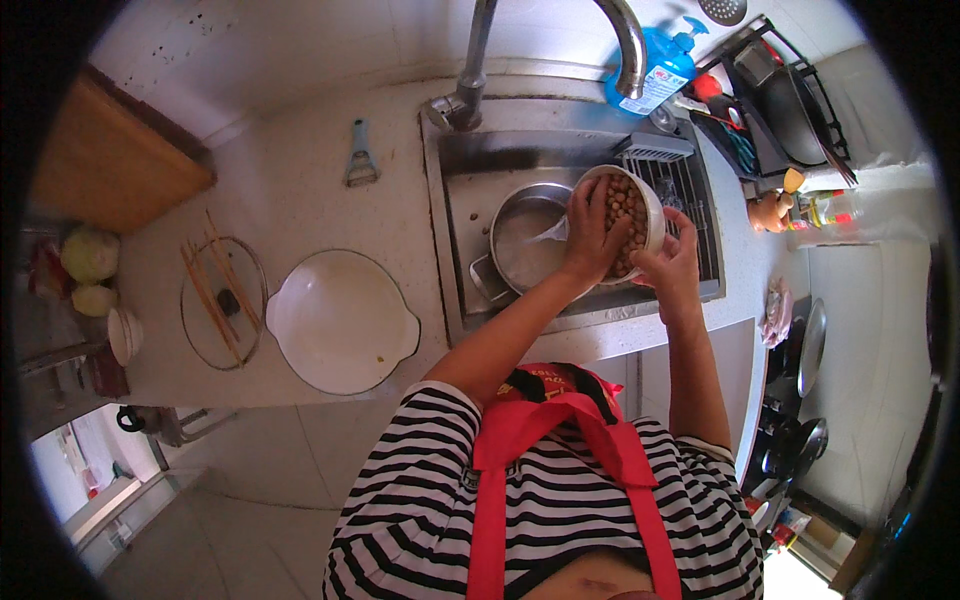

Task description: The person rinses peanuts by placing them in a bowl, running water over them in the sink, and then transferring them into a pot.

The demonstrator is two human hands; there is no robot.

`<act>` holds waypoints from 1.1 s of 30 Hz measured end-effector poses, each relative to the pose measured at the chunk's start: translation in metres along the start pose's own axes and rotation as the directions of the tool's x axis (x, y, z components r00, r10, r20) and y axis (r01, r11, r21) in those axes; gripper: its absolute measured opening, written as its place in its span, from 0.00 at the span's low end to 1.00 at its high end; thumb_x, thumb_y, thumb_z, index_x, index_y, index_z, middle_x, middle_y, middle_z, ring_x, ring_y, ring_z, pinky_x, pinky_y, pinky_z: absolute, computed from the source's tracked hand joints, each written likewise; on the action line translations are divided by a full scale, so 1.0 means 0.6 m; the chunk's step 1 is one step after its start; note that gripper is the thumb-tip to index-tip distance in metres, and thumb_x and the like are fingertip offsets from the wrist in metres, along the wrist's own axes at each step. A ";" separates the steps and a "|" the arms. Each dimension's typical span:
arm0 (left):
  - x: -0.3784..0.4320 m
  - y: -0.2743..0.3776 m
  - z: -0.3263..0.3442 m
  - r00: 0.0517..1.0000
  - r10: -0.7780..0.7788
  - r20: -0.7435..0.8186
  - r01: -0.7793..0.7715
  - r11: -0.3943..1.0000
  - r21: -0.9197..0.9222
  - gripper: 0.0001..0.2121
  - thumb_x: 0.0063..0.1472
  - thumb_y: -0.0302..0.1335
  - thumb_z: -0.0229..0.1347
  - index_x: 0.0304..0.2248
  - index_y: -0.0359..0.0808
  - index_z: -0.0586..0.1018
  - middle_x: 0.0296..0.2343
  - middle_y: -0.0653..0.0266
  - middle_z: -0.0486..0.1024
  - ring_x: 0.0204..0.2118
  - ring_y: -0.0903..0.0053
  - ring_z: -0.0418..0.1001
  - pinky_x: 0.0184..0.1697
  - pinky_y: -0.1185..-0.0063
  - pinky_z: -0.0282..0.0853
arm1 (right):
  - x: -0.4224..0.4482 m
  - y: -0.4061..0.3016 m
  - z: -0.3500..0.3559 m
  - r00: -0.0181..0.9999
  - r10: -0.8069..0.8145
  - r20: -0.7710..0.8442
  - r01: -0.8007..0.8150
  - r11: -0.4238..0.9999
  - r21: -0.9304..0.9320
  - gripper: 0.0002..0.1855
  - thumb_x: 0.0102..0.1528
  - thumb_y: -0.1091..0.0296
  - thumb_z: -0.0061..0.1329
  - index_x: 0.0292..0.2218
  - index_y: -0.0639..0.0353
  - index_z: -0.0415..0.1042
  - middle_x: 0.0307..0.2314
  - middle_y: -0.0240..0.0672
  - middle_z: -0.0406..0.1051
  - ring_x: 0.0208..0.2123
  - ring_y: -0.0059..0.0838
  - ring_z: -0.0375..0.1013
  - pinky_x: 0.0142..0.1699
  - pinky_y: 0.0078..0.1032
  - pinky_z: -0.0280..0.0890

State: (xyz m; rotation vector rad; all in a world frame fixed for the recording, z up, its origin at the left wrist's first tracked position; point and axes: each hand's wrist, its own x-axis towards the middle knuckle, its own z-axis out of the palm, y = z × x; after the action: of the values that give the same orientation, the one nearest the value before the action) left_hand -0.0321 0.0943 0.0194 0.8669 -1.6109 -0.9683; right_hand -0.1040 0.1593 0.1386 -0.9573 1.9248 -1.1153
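Note:
A white bowl [651, 196] of small round brown items [624, 206], perhaps nuts or beans, is tilted over a steel pot [517, 196] in the sink. Across the bowl's left rim lies my left hand [592, 236], its fingers spread over the brown items. My right hand [667, 255] grips the bowl's right side near its lower rim. Whitish liquid runs from the bowl's left side into the pot, which holds cloudy liquid.
The faucet [630, 52] arches above the sink, with a blue soap bottle [652, 75] behind. Left on the counter are a peeler [361, 154], a white basin [341, 322] and a glass lid [187, 337] bearing chopsticks. A metal rack [694, 214] spans the sink's right side.

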 end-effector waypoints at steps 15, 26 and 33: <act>0.088 0.027 -0.087 0.946 0.141 0.291 -0.244 0.902 0.355 0.17 0.54 0.33 0.47 0.41 0.32 0.68 0.39 0.54 0.67 0.45 0.59 0.61 0.51 0.67 0.51 | 0.034 0.115 0.054 0.884 -0.078 0.461 -0.374 0.475 0.797 0.37 0.38 0.63 0.48 0.50 0.57 0.48 0.45 0.39 0.58 0.44 0.37 0.64 0.40 0.38 0.68; 0.202 -0.165 -0.291 0.901 0.111 -0.419 0.226 0.705 0.672 0.15 0.54 0.29 0.48 0.42 0.33 0.69 0.38 0.54 0.68 0.43 0.64 0.64 0.44 0.74 0.60 | 0.093 0.100 0.073 0.938 -0.017 0.345 -0.280 0.546 0.790 0.42 0.34 0.66 0.47 0.51 0.56 0.45 0.47 0.39 0.55 0.46 0.36 0.62 0.41 0.37 0.67; 0.219 -0.166 -0.300 0.947 -0.281 -0.153 0.313 0.713 0.628 0.13 0.56 0.30 0.45 0.40 0.34 0.71 0.36 0.53 0.71 0.38 0.64 0.70 0.40 0.74 0.63 | 0.104 0.104 0.061 0.949 0.054 0.311 -0.292 0.523 0.801 0.41 0.34 0.66 0.47 0.51 0.56 0.45 0.47 0.39 0.54 0.46 0.38 0.61 0.41 0.39 0.68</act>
State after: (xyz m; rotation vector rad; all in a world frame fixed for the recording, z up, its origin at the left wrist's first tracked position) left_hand 0.1213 -0.0953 0.0085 1.6601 -1.8254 -0.5731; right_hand -0.1186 0.1141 0.0559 -0.3000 0.9894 -1.4885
